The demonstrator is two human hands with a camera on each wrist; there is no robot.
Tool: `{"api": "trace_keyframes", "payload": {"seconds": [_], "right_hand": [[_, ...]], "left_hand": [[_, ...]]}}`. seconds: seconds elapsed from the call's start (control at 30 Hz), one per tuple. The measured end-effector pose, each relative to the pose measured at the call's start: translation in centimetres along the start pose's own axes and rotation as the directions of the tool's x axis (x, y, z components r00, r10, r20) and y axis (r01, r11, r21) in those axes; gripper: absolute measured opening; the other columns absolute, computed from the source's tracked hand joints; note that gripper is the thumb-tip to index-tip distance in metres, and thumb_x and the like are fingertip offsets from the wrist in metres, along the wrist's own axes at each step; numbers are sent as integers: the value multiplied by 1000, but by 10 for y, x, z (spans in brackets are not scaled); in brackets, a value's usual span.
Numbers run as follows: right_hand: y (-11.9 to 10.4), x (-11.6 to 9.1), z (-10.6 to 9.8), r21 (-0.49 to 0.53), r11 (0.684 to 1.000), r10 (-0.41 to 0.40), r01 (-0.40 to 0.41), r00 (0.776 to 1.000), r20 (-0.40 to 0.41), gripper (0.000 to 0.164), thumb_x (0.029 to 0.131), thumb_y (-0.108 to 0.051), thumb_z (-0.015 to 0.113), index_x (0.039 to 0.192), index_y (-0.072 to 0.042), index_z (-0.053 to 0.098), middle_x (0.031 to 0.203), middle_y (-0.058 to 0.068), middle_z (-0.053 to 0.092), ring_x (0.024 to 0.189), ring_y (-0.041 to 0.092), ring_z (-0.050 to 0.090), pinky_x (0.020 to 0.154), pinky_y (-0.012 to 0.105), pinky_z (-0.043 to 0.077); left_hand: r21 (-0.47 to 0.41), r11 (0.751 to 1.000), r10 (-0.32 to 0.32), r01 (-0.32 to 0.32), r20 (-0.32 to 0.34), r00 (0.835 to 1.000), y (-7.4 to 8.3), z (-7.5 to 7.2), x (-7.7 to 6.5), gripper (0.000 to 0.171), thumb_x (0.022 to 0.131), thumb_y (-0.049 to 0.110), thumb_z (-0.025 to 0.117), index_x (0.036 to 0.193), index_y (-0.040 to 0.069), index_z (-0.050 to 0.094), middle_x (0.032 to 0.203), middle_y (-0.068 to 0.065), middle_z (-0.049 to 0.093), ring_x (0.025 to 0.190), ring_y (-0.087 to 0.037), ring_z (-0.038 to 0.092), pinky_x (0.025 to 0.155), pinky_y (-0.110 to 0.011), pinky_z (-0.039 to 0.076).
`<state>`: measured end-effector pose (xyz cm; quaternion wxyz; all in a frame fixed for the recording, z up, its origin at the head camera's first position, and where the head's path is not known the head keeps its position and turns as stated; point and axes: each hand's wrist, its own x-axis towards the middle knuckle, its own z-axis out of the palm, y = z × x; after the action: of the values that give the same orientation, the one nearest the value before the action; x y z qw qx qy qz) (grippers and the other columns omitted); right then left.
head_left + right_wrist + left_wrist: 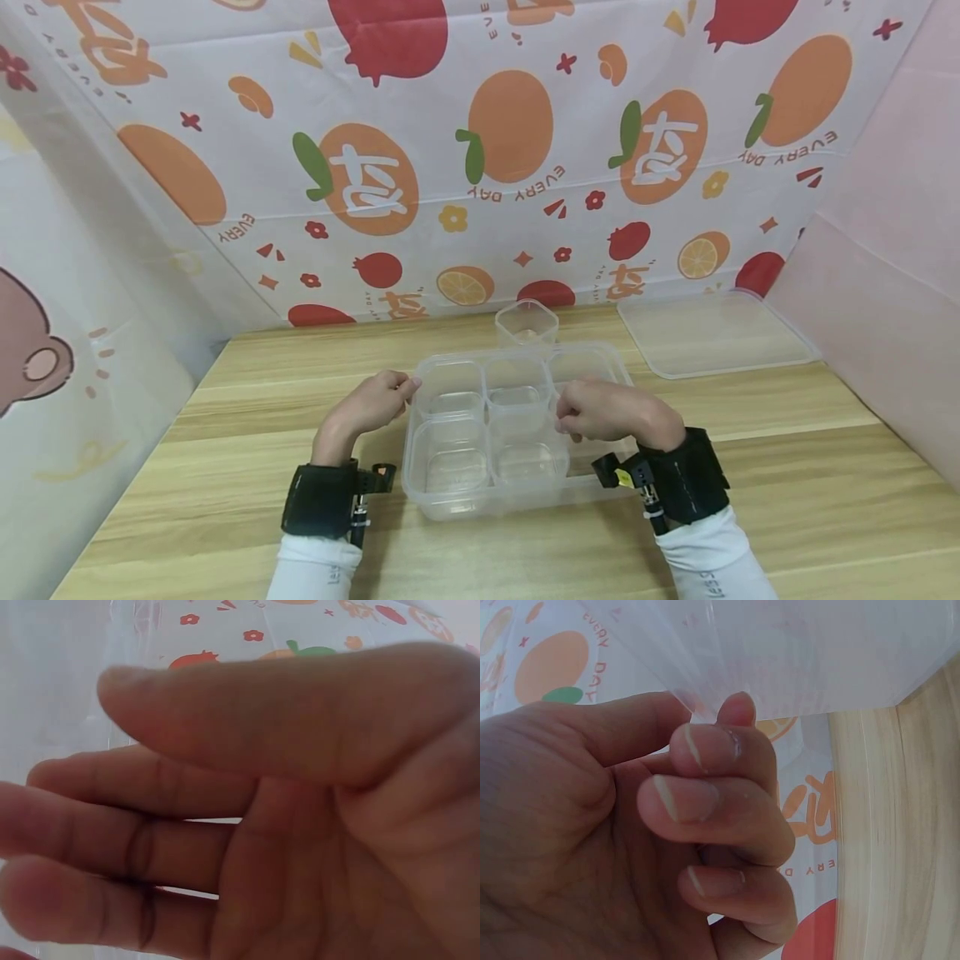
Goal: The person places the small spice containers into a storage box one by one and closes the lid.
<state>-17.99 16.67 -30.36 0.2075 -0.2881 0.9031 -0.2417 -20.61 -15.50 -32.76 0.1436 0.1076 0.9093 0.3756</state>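
A large clear plastic box (491, 504) stands on the table with several small clear square cups (457, 458) side by side in its left and middle parts. My left hand (375, 404) pinches the box's left rim between thumb and index finger, the other fingers curled below, as the left wrist view shows. Over the box's right part is my right hand (600, 410), its fingertips right at the edge of the front middle cup (528, 458). In the right wrist view its fingers (97, 825) are fairly straight, the thumb apart above them, with clear plastic beyond.
Another small clear cup (527, 321) stands just behind the box. Flat at the back right lies a clear rectangular lid (716, 337). The wood-grain table (255, 400) meets a fruit-printed cloth (442, 242) at the back and cloth hangs at both sides.
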Motion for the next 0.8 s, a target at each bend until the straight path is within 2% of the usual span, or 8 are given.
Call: {"api": "trace_keyframes", "payload": {"seconds": [0.27, 0.43, 0.63, 0.73, 0.8], "right_hand": [[1, -1, 1, 2, 1000, 2, -2, 1000, 4, 26, 100, -3, 60, 76, -3, 71, 64, -4, 46, 50, 9, 37, 52, 22, 31], [0, 0, 1, -8, 1000, 16, -16, 1000, 3, 25, 100, -3, 61, 78, -6, 72, 68, -3, 50, 52, 9, 39, 53, 22, 33], [1, 0, 0, 9, 1000, 19, -19, 1000, 4, 23, 100, -5, 61, 81, -5, 73, 69, -2, 53, 54, 10, 41, 54, 23, 34], [3, -2, -2, 29, 999, 18, -18, 999, -26, 20, 100, -8, 62, 85, -2, 74, 69, -1, 55, 56, 10, 42, 55, 24, 35], [4, -4, -3, 35, 999, 12, -9, 997, -75, 18, 100, -9, 62, 90, -1, 75, 71, 0, 57, 58, 11, 43, 56, 25, 37]], "left_hand": [[0, 1000, 0, 0, 4, 1000, 0, 0, 0, 35, 110, 21, 41, 104, -6, 63, 63, -1, 39, 55, -17, 36, 56, -32, 31], [-3, 1000, -3, 3, 6, 1000, 0, 0, -1, 36, 110, 22, 41, 107, -7, 63, 65, -2, 40, 57, -18, 37, 57, -33, 32], [-3, 1000, 1, -1, 7, 1000, 1, 0, -1, 35, 110, 21, 41, 104, -6, 63, 64, -1, 40, 56, -17, 37, 57, -33, 32], [-7, 1000, 6, -6, 7, 1000, 0, 0, -1, 35, 110, 21, 41, 103, -5, 62, 63, -1, 39, 55, -17, 37, 57, -33, 32], [-11, 1000, 7, -7, 11, 1000, -1, -1, -1, 36, 110, 21, 41, 105, -6, 63, 63, -1, 39, 55, -17, 37, 57, -33, 32]]}}
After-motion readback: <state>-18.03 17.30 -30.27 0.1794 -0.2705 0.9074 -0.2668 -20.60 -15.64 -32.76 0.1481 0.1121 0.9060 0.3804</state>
